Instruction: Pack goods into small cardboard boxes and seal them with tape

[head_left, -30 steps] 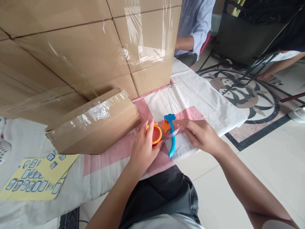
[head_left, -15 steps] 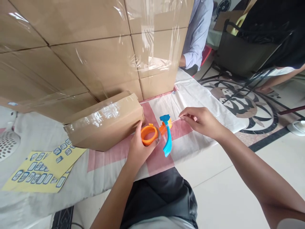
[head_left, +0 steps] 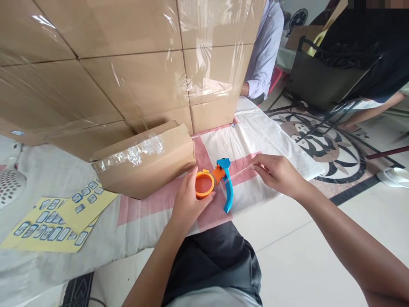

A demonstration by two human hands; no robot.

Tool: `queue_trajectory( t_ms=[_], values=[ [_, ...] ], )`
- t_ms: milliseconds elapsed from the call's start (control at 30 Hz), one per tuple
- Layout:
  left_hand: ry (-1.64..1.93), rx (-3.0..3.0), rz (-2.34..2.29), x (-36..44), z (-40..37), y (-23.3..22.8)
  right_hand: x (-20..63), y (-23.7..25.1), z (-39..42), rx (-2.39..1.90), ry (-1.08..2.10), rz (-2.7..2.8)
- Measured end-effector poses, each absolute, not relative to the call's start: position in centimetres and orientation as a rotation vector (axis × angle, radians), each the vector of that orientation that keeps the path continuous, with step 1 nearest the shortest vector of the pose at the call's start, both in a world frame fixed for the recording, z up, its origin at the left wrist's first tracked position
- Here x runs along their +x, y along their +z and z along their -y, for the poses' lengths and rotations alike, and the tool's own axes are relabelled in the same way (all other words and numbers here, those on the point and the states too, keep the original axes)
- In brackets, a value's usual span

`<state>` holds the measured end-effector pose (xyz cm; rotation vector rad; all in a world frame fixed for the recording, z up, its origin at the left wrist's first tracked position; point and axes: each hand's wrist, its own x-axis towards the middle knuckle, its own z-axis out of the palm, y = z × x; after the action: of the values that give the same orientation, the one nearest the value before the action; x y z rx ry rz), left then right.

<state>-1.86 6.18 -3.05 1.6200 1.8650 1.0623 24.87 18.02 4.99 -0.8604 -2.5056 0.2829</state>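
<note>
Left hand (head_left: 188,200) clamped on orange-and-blue tape dispenser (head_left: 213,181), right hand (head_left: 277,174) pinching drawn clear tape (head_left: 241,171); risks slack strand folding, sticking to cloth (head_left: 255,123)

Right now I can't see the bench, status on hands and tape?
Left hand grips orange tape dispenser. Right hand pinches clear tape strip, pulled out taut. Small carton lies just left of dispenser.

Tape dispenser (head_left: 217,183): smooth orange and blue plastic, slightly glossy. Small carton (head_left: 145,160): matt brown cardboard, glossy clear tape over its top (wrinkled). Floor sheet (head_left: 271,132): white woven plastic cloth. Label sheets (head_left: 60,217): yellow paper.
</note>
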Motion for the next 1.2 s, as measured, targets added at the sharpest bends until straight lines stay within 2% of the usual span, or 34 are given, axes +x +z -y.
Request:
queue_trajectory(
  t_ms=[167, 433, 600, 733, 900, 1000, 1200],
  values=[
    [1.07, 1.577, -1.917, -1.7, -6.5, -3.0, 25.5, 4.8, -17.0, -0.912, 0.274, 2.466],
    [1.175, 1.657, -1.913, -1.8, -6.8, -3.9, 25.8, 5.1, -14.9, -1.112, 0.486, 2.363],
    [1.217, 1.682, -1.902, -1.7, -6.7, -4.3, 26.4, 6.5, -13.6, -1.195, 0.357, 2.423],
    [1.211, 1.706, -1.917, -1.7, -6.7, -4.5, 25.1, 9.3, -12.4, -1.056, 0.107, 2.332],
    [1.204, 1.72, -1.935, -1.7, -6.7, -4.4, 19.1, 10.7, -12.0, -0.723, -0.031, 2.733],
    [1.193, 1.724, -1.931, -1.7, -6.5, -4.2, 15.4, 9.3, -13.1, -0.76, -0.085, 2.966],
    [1.183, 1.682, -1.872, -2.1, -6.3, -4.0, 12.4, 6.5, -15.5, -0.864, 0.019, 3.311]
  ],
)
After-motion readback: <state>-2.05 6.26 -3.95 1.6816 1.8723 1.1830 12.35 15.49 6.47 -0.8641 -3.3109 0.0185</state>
